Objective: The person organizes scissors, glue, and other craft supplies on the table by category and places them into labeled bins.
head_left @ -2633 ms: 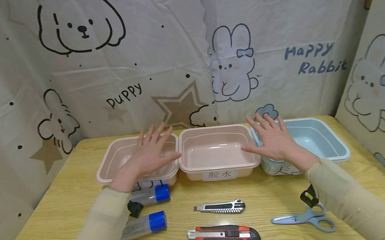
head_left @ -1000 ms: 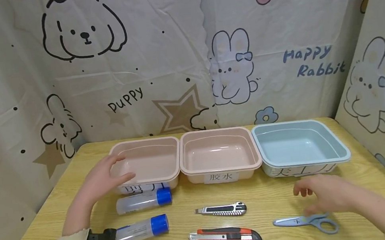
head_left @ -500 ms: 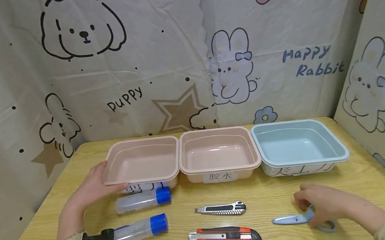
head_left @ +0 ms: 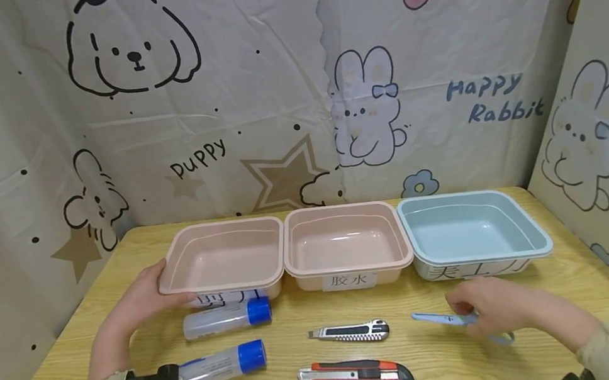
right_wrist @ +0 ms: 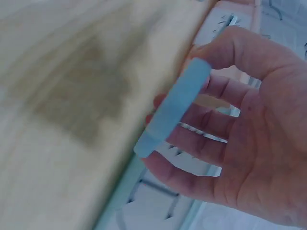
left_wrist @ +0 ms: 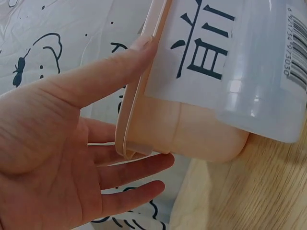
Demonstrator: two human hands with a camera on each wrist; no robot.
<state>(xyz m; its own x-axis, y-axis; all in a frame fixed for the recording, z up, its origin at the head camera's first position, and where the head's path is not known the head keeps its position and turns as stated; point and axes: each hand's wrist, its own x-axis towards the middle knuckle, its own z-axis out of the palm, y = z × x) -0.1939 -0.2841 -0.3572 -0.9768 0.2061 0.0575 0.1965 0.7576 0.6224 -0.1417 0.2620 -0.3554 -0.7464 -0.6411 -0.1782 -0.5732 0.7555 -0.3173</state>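
Observation:
My left hand grips the left corner of the left pink bin. In the left wrist view its thumb presses the rim while the fingers reach round the bin's outer side. My right hand holds light blue scissors above the table, blades pointing left. The right wrist view shows the scissors' handle edge-on between thumb and fingers. Two clear glue bottles with blue caps lie on their sides, one upper bottle against the left bin, one lower bottle beside my left wrist.
A middle pink bin and a blue bin stand in the row, with paper labels on their fronts. A small silver utility knife and a larger red-and-black utility knife lie mid-table. A patterned cloth hangs behind.
My right hand came down to the scissors, took hold of them and lifted them up and leftward. My left hand moved from above the left bin to its corner and now grips there.

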